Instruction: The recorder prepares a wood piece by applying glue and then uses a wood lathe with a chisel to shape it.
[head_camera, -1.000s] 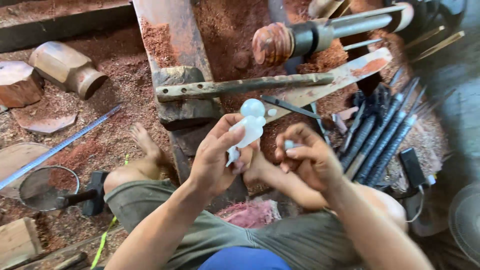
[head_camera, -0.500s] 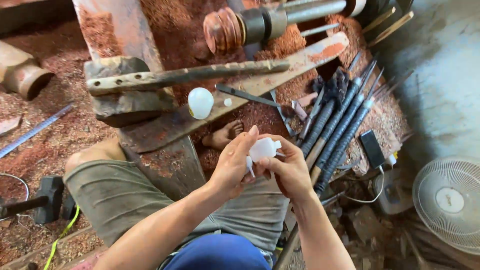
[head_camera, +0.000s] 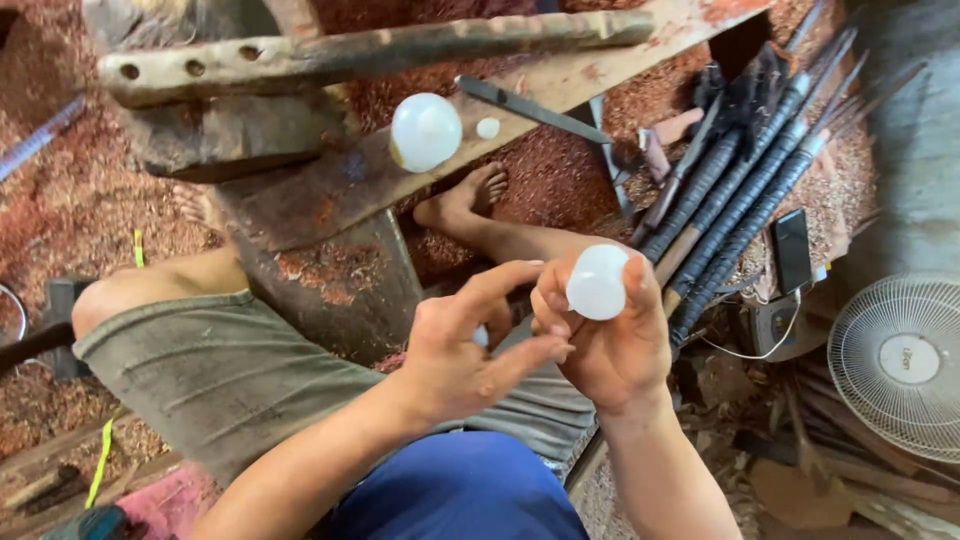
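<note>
My right hand (head_camera: 620, 345) holds a white, translucent round piece (head_camera: 597, 283) between thumb and fingers, raised over my lap. My left hand (head_camera: 465, 350) is beside it with its fingers apart; its thumb and index finger reach toward the right hand's fingers. A small pale bit shows behind the left fingers, and I cannot tell what it is. A larger white ball (head_camera: 425, 131) and a tiny white knob (head_camera: 488, 127) rest on a sloping wooden plank (head_camera: 330, 190) ahead of me.
A rough wooden bar with holes (head_camera: 330, 55) crosses above the plank. Several long tools with wrapped dark handles (head_camera: 740, 190) lie to the right, and a metal blade (head_camera: 530, 108) lies on the plank. A white fan (head_camera: 900, 360) stands at far right. Red sawdust covers the ground.
The view has shifted and come closer. The white piece, held in both hands before, is now in my right hand alone, and my left hand has opened beside it.
</note>
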